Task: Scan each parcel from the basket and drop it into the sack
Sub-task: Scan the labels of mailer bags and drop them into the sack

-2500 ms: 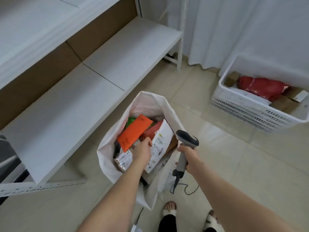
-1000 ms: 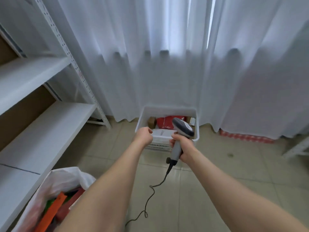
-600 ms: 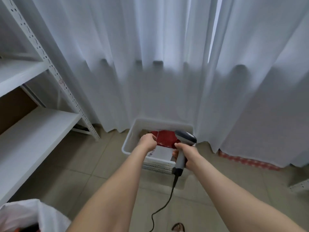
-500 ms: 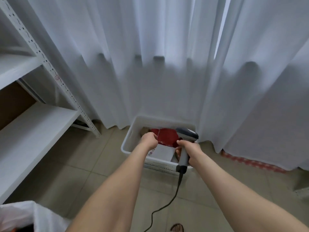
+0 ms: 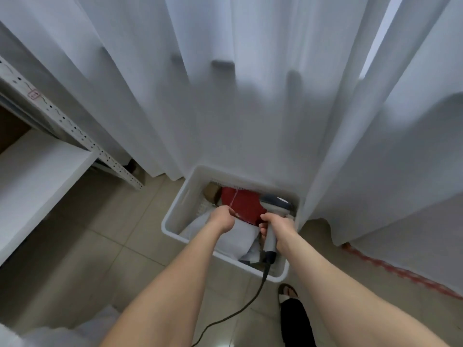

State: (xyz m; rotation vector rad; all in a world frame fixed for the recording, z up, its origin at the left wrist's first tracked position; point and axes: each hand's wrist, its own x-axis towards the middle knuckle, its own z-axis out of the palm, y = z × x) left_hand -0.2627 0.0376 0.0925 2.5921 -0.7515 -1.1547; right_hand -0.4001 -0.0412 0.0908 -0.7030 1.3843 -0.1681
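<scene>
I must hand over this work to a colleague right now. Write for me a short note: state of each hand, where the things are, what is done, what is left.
Left hand: inside the basket, fingers curled at the near edge of the red parcel; a grip cannot be confirmed.
Right hand: grips the scanner over the basket, its cable trailing down.
The basket also holds a white parcel and a brown box.
Sack: only its edge shows, bottom left; contents hidden.
Done: cannot be judged.
Left: lift the red parcel, scan it, drop it into the sack, then the others.
</scene>
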